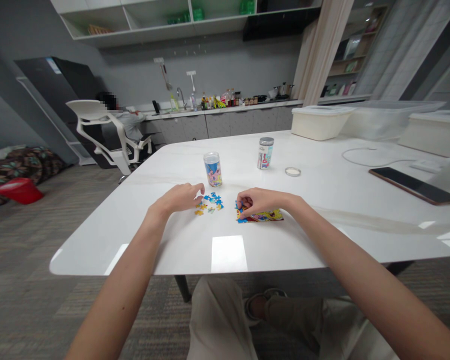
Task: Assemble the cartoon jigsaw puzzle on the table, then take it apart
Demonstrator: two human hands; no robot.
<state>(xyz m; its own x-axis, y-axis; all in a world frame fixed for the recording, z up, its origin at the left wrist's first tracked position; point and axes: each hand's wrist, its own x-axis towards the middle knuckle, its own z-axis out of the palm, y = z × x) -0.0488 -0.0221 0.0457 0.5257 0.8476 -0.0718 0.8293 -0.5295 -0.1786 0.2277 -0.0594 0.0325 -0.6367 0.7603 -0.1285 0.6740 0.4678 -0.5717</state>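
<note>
Loose blue and yellow jigsaw puzzle pieces [212, 199] lie in a small spread on the white table. My left hand [180, 196] is at their left side, thumb and forefinger apart with nothing seen between them. To the right, a partly joined jigsaw puzzle [266, 216] with a colourful cartoon print lies flat. My right hand [258, 201] is over its left end, fingers curled and pinched on a puzzle piece at that edge; the hand hides part of the picture. Behind the loose pieces stands a clear-topped can [213, 170] with a cartoon print.
A second printed can [265, 154] with a silver lid stands farther back, beside a ring-shaped lid [293, 171]. On the right are a phone [414, 185], a white cable [363, 162] and lidded plastic boxes [318, 123]. A person sits in a white chair [108, 132] at the back left.
</note>
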